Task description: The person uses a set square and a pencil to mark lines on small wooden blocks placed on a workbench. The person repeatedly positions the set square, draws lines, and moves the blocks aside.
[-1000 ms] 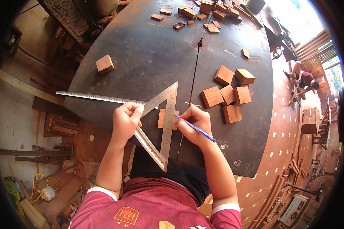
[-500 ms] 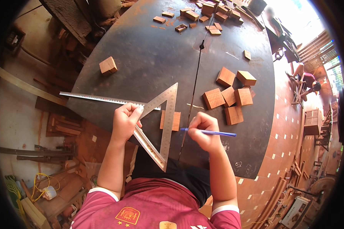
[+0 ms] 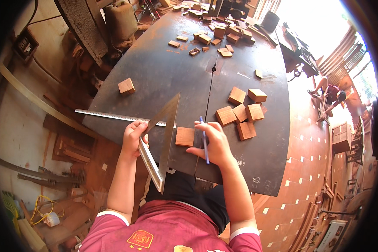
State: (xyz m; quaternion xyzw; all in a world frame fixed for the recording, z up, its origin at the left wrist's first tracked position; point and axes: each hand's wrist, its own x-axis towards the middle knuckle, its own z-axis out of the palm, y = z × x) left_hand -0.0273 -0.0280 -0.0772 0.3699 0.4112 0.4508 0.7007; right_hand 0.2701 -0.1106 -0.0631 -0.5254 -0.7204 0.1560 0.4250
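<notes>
My left hand [image 3: 134, 137] is closed around the corner of a metal triangle square [image 3: 169, 134], which it holds tilted above the front of the dark table. A blue pen [image 3: 205, 147] is tucked between the fingers of my right hand [image 3: 215, 143]; its thumb and fingers are spread toward a square wooden block [image 3: 185, 137]. That block lies flat between the two hands, just right of the square's blade. Whether the thumb touches it I cannot tell. Behind my left hand a steel ruler [image 3: 109, 115] lies on the table, its right end passing behind the square.
Several wooden blocks [image 3: 240, 112] sit grouped on the right, and one block [image 3: 126, 86] stands alone at the left. More blocks and offcuts [image 3: 219, 32] crowd the far end. A seam runs lengthwise through the table [image 3: 164, 71]. Another person [image 3: 334, 95] crouches at far right.
The square has swung left off the block and turned more edge-on. My right hand has moved closer to the block, its fingers opening out, and the pen has turned from level to nearly upright.
</notes>
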